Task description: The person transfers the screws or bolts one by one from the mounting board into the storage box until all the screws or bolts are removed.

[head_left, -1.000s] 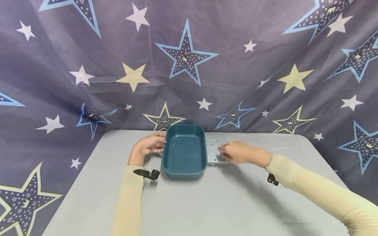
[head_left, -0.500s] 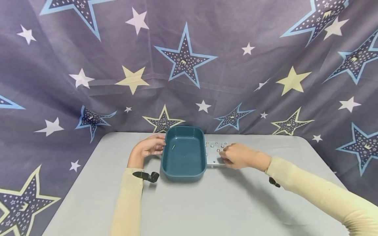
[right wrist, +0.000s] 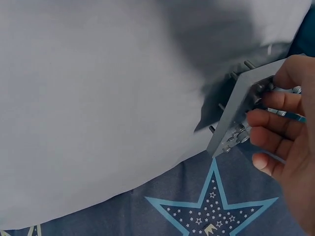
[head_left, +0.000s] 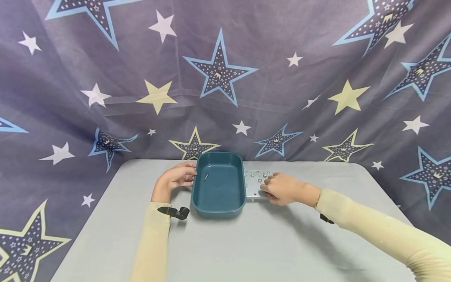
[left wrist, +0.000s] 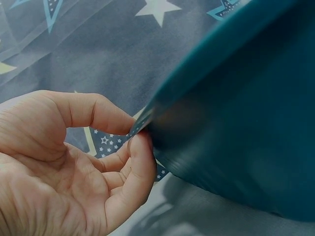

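A deep teal tray (head_left: 220,188) stands on the table with one small metal bolt (head_left: 206,176) inside, near its left wall. My left hand (head_left: 180,175) is at the tray's left side; in the left wrist view its thumb and a finger pinch the rim (left wrist: 162,91). Right of the tray is a silver metal plate (head_left: 251,190) fitted with several bolts (right wrist: 239,133), their shanks poking out underneath. Over the plate's right part, my right hand (head_left: 283,188) pinches one of these bolts between thumb and finger. The fingers partly hide that bolt, and the hand covers the plate's right end.
A pale grey cloth covers the table (head_left: 225,250). Close behind it hangs a dark curtain (head_left: 278,98) printed with stars. Both wrists carry black straps, the left one (head_left: 173,212) near the tray's side.
My right hand has shifted slightly toward the near edge of the plate, onto another spot. The left hand stays at the tray's rim. The head view has tilted up a little.
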{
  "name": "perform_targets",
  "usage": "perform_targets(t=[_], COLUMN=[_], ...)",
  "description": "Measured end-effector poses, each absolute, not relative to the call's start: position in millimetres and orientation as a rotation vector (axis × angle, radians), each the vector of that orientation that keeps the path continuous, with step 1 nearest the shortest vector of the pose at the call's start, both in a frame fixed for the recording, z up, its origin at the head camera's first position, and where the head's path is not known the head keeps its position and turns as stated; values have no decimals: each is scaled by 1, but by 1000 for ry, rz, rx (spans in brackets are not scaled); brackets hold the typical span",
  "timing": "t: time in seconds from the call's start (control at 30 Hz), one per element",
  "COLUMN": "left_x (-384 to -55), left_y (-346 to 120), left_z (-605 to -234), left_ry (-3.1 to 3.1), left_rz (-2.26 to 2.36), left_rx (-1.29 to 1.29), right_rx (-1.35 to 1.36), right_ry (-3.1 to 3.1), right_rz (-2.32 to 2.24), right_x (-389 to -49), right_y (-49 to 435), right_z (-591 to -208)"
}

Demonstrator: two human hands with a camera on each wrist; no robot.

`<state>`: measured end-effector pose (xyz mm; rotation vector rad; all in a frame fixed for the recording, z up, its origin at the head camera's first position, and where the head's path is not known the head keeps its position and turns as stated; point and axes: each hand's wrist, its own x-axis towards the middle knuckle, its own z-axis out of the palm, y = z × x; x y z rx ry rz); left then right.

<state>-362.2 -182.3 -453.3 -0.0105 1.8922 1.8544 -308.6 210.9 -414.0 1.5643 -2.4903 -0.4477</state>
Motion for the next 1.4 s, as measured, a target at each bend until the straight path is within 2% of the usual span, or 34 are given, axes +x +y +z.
perform_targets(t=[0.57, 0.93, 1.4], left_x=[-362, -361, -366], left_y=[-181, -182, -182], left_z=[-452, -453, -459], left_ry=[1900, 1908, 1940], left_rz=[1854, 1848, 1835], left_rx=[-1, 10, -9], right_rx=[1557, 1514, 1495], right_ry=[-2383, -2166, -2087], right_rz=[-522, -651, -601], right_x=[-307, -311, -314], right_y=[211, 220, 222], right_z=[-417, -433, -442])
